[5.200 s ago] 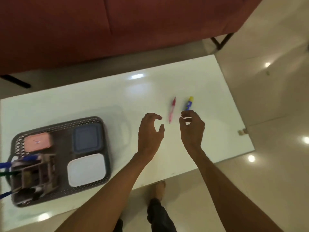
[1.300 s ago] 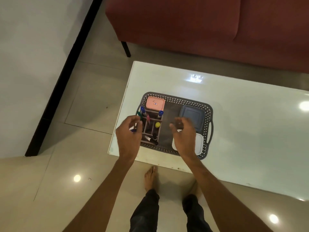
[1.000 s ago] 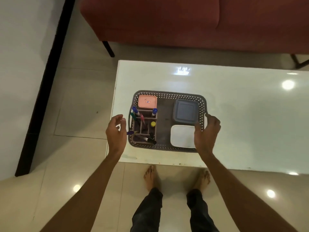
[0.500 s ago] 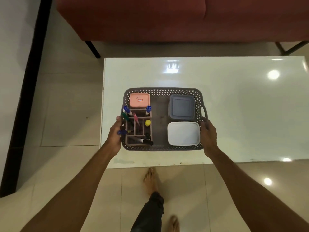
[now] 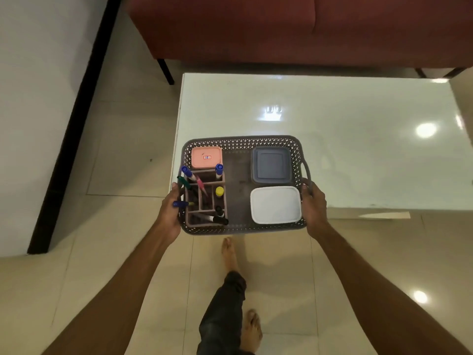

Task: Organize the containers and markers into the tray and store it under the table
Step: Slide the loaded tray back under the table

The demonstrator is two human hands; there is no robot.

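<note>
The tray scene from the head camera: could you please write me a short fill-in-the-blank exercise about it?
1. Both hands, the left hand and the right hand, hold the ____ by its side handles.
2. The white container sits directly in front of the ____ container.
3. The markers stand in the organizer just in front of the ____ container.

Missing words: tray; grey; pink

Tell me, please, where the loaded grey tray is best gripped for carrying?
By the loop handles on its two short ends, one hand from each side. The tray is wide and loaded; the left hand and right hand hold it so, level.
</note>
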